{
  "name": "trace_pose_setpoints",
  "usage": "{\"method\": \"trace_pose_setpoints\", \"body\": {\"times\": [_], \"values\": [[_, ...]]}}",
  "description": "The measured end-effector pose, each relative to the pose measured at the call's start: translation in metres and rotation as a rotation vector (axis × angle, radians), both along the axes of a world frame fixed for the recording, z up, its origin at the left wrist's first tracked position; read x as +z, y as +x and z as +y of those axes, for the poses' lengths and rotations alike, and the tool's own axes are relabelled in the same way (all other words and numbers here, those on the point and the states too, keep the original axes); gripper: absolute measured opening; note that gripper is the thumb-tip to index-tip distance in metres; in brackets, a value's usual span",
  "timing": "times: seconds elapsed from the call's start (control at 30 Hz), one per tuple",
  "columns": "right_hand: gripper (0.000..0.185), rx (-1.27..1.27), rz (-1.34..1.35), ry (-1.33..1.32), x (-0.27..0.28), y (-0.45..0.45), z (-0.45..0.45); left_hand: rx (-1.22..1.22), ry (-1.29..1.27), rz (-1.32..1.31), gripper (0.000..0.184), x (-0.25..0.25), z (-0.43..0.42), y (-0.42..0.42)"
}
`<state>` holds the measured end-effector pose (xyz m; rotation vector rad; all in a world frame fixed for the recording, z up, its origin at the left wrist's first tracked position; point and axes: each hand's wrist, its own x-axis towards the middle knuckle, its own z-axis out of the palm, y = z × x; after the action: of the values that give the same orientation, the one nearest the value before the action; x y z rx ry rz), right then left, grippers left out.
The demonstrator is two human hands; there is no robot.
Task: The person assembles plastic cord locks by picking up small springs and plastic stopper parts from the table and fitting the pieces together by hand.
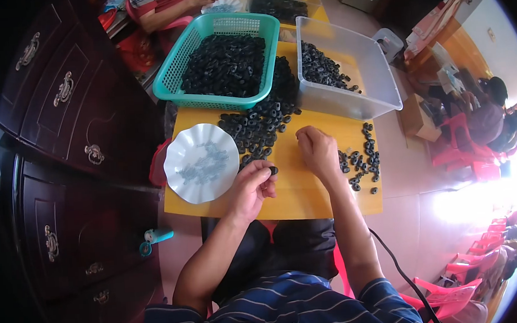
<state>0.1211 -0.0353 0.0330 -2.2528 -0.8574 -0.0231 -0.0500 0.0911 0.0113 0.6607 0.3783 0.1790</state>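
Between the thumb and fingers of my left hand (pixel 253 188) is a small black oval piece (pixel 273 170), held just above the table. My right hand (pixel 318 149) is closed in a pinch over the yellow table; what its fingertips hold, if anything, is too small to make out. Left of my hands stands a white scalloped plate (pixel 178 143) with small clear slivers (pixel 207 162) on it. A heap of black pieces with holes (pixel 254 129) spreads behind my left hand. More loose black pieces (pixel 359 167) lie to the right of my right wrist.
A green perforated basket (pixel 170 87) full of black pieces stands at the back left. Beside it is a clear plastic bin (pixel 349 101), partly filled. Dark drawers (pixel 63 113) line the left side. Across the table another person's arm (pixel 169 14) works. Pink chairs (pixel 441 298) stand at right.
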Motion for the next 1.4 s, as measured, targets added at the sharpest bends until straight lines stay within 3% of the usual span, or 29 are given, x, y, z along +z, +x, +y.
{"method": "trace_pose_setpoints", "body": {"times": [0.07, 0.13, 0.23, 0.6, 0.93, 1.13, 1.4], "values": [[0.016, 0.047, 0.077, 0.118, 0.012, -0.016, -0.008, 0.003, 0.088, -0.006, 0.015, -0.001, -0.002, 0.001], [0.018, 0.063, 0.473, 0.3, 0.024, -0.037, -0.014, 0.01, 0.2, 0.019, 0.015, 0.003, -0.006, 0.0], [0.019, 0.079, 0.648, 0.391, 0.009, -0.064, -0.017, 0.033, 0.384, 0.048, 0.012, 0.01, -0.014, 0.001], [0.017, 0.038, 0.612, 0.43, -0.015, -0.094, -0.026, 0.081, 1.158, -0.004, 0.016, 0.011, -0.023, -0.001], [0.017, 0.003, 0.507, 0.374, -0.017, -0.096, -0.032, 0.187, 1.339, -0.12, 0.021, 0.003, -0.021, 0.001], [0.018, -0.042, 0.583, 0.43, -0.018, -0.095, -0.039, 0.153, 1.195, -0.005, 0.017, 0.009, -0.027, 0.0], [0.014, -0.037, 0.788, 0.584, -0.021, -0.09, -0.049, 0.156, 1.39, -0.037, 0.011, 0.006, -0.025, 0.001]]}}
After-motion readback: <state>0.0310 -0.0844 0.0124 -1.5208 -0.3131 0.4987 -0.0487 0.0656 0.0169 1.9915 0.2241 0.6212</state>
